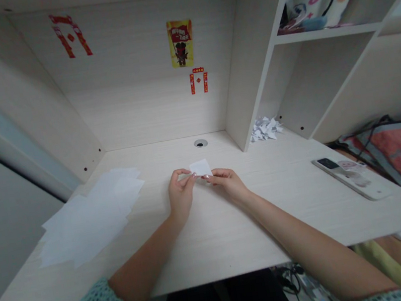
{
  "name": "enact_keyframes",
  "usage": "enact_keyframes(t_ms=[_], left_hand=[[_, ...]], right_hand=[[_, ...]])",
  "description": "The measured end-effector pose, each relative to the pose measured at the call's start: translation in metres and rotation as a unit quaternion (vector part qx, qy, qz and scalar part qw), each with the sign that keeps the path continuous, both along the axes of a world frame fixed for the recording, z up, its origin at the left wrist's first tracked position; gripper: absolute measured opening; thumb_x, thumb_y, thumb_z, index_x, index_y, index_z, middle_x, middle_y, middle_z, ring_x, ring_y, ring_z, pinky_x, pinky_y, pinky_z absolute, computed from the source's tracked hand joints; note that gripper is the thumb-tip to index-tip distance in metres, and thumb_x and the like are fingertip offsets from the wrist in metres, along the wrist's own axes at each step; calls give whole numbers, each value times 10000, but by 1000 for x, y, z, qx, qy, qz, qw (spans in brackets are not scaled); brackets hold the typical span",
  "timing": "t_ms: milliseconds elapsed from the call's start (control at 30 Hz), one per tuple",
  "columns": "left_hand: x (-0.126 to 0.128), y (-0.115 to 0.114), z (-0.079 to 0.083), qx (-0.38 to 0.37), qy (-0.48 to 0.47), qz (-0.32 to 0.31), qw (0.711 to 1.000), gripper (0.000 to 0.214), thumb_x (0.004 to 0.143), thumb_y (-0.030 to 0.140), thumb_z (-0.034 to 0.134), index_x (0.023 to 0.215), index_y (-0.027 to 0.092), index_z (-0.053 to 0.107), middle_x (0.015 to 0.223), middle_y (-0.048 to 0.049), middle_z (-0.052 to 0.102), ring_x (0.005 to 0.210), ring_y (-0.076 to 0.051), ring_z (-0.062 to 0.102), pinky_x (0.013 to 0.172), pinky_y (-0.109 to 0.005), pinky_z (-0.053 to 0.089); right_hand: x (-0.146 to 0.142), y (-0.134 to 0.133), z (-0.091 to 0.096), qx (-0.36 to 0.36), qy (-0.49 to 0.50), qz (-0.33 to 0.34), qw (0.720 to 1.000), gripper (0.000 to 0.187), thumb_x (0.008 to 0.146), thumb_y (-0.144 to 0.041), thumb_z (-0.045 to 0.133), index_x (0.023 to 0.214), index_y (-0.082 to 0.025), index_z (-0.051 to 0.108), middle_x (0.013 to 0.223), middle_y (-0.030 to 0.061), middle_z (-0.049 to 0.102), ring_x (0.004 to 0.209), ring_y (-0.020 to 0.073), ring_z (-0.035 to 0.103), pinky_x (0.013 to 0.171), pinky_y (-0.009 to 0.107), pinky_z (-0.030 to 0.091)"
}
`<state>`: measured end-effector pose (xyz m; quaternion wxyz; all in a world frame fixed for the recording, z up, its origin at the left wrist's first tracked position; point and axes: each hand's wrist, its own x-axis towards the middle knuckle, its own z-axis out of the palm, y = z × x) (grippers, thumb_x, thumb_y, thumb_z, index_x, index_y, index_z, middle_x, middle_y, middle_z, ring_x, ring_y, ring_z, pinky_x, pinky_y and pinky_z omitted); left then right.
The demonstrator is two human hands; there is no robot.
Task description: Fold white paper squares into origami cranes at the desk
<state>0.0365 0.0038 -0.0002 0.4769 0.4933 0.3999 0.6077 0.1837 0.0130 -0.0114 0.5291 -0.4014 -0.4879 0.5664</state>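
My left hand (181, 194) and my right hand (228, 184) meet above the middle of the pale wood-grain desk (214, 244). Between their fingertips is a small white square of paper (200, 168), pinched from both sides and standing up at a tilt. Its lower edge is hidden behind my fingers. To the left of my left hand, several thin white paper sheets (90, 217) lie loosely overlapping on the desk, not touching my hand.
Several folded white paper pieces (265, 128) lie heaped by the shelf at the back right. A white phone (351, 177) lies near the right edge. A cable grommet (200, 143) sits at the back. A shelf unit (326, 33) rises at right, with a bag (322, 4) on it.
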Motion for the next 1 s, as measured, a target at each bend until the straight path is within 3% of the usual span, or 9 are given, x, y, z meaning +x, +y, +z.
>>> enact_keyframes(t_ms=[400,567,800,900,1000], left_hand=[[-4,2,-1,7,-9,16,1000,309,717,300,629,937,203,434,730,-20,683,659,-145,637,661,-264,453],[-5,3,0,22,18,33,999,350,740,297,598,1019,202,411,751,-25,676,696,-151,637,670,-257,446],[-4,-5,2,72,197,49,976,299,777,261,538,1061,237,448,752,-1,647,696,-162,603,611,-232,392],[-3,-9,3,124,295,51,946,288,793,232,508,1079,240,476,779,-12,646,709,-172,591,654,-250,389],[-4,-9,3,154,358,49,920,303,810,224,480,1112,233,477,792,-24,640,728,-178,589,694,-269,394]], right_hand=[[1,-1,0,-9,7,81,997,249,658,-373,687,828,-195,728,895,67,698,706,139,538,633,266,343],[0,-1,-4,-25,8,98,995,278,650,-388,689,841,-188,722,841,64,691,698,142,549,612,259,369],[-1,-2,5,54,31,-1,998,504,673,-383,672,1152,-283,553,1057,46,632,855,175,576,675,278,443],[-3,-3,4,87,27,-9,996,549,673,-374,676,1184,-279,501,953,40,648,807,166,587,702,295,442],[-4,-4,0,119,-24,-21,992,453,679,-334,672,1101,-250,531,761,6,617,692,147,571,644,275,434]])
